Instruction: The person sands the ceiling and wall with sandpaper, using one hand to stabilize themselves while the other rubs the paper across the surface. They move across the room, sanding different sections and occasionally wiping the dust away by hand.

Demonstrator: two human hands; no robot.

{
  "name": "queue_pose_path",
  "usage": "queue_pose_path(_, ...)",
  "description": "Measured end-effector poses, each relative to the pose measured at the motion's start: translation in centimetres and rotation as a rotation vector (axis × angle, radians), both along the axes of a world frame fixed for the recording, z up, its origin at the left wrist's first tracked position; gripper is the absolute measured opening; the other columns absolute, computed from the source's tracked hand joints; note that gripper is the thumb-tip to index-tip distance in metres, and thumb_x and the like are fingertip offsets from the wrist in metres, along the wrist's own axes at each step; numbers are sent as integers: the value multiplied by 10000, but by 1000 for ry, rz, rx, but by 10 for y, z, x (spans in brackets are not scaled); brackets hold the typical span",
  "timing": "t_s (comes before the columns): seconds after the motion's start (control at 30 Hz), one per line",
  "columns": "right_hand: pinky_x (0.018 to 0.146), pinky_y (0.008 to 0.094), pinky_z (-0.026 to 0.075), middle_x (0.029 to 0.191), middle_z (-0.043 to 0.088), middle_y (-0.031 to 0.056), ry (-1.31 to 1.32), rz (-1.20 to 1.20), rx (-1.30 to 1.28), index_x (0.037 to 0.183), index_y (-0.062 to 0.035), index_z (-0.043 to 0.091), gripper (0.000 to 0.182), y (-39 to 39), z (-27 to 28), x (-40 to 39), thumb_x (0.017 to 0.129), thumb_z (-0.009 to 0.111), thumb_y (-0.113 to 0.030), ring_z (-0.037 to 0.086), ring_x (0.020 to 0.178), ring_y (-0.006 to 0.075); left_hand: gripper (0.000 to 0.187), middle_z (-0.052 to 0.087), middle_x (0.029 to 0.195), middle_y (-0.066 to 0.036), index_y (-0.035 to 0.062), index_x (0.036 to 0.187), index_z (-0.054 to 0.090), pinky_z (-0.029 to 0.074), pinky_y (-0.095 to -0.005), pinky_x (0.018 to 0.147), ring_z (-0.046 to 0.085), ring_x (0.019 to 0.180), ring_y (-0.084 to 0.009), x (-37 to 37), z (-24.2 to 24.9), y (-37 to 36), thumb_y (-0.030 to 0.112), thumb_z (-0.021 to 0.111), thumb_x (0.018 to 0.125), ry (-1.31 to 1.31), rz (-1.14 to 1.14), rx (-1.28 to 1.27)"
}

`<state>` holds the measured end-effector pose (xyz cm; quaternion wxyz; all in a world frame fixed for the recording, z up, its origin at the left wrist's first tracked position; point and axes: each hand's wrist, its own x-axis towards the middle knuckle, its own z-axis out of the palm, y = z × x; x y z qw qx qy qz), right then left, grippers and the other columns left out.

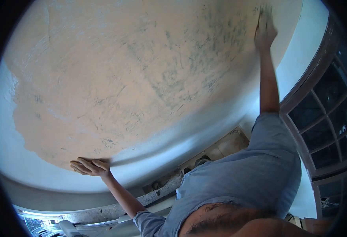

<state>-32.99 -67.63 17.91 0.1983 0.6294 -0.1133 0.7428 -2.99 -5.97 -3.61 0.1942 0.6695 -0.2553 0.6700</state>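
A large wall [102, 79] fills most of the view, with a peach-coloured area marked by dark green smudges and scratches, and white paint around it. My left hand [89, 166] lies against the lower edge of the peach area, its fingers stretched out and dusty, holding nothing. Up at the top right, my right hand [266, 33] is against the wall over dark smudges. It is blurred by motion, and a thin dark edge shows beside it; what it holds, if anything, cannot be made out.
A window [319, 114] with a dark frame and several panes stands on the right. Below the wall runs a ledge [98, 215], with tiled floor [225, 146] beyond it. Small dark objects [202, 160] sit near my body.
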Motion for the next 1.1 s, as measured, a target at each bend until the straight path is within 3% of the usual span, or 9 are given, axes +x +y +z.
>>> queue_pose_path(0.17,1018,421,402,1304,555,235,-24,123,318,1323,46,494,406,44,-179,15,989,413,-171,538,1208,376,549,262,1515,-251,-9,1427,384,179,-516,1147,272,1403,-392,-1,1,-2,311,325,985,-7,1,-1)
queue_pose_path(0.23,651,444,482,1153,656,151,-211,231,492,1347,-16,499,413,44,-192,20,1014,395,-237,667,902,253,552,260,1517,-250,-14,1427,380,182,-521,1145,269,1403,-395,0,0,0,305,332,979,-1,-7,12)
queue_pose_path(0.33,573,435,435,739,608,228,47,-251,202,1107,13,611,424,-20,-102,-16,1000,435,-358,576,590,323,554,258,1518,-250,-15,1431,371,187,-529,1142,263,1405,-398,2,1,0,303,329,979,-21,2,41)
queue_pose_path(0.43,548,419,372,606,544,187,-166,184,353,903,78,622,534,-40,36,-23,984,465,-426,420,555,251,554,255,1519,-249,-1,1440,363,189,-537,1139,257,1407,-398,1,0,0,311,321,984,-25,0,32)
queue_pose_path(0.5,1124,340,280,1384,502,185,-70,522,347,1314,39,519,424,-39,76,-23,1001,457,-239,442,1316,265,554,256,1519,-248,9,1444,360,188,-539,1138,255,1407,-397,-2,2,-2,320,313,988,-9,2,23)
queue_pose_path(0.63,584,406,411,663,604,157,7,-255,-20,1114,14,607,454,-26,-9,-14,1006,420,-386,541,571,258,552,269,1515,-243,12,1439,373,200,-541,1134,268,1400,-399,0,0,-3,326,312,989,-14,7,2)
queue_pose_path(0.8,1014,425,399,1363,478,283,95,109,166,1328,89,463,446,49,-184,17,990,361,-183,447,1289,409,557,255,1522,-238,-3,1439,363,171,-534,1149,236,1418,-380,-1,-3,0,304,326,975,11,10,7)
queue_pose_path(1.03,542,417,446,780,633,207,67,78,185,1164,-5,601,347,16,26,2,987,451,-263,613,656,318,561,241,1527,-238,-4,1439,362,173,-533,1150,218,1425,-373,3,-2,2,295,328,966,-9,-19,26)
queue_pose_path(1.1,1120,372,289,1331,557,172,-16,312,142,1288,28,554,412,58,78,18,993,465,-245,466,1300,291,555,256,1524,-227,-1,1437,367,192,-519,1146,248,1413,-374,1,0,-2,327,308,993,-9,8,13)
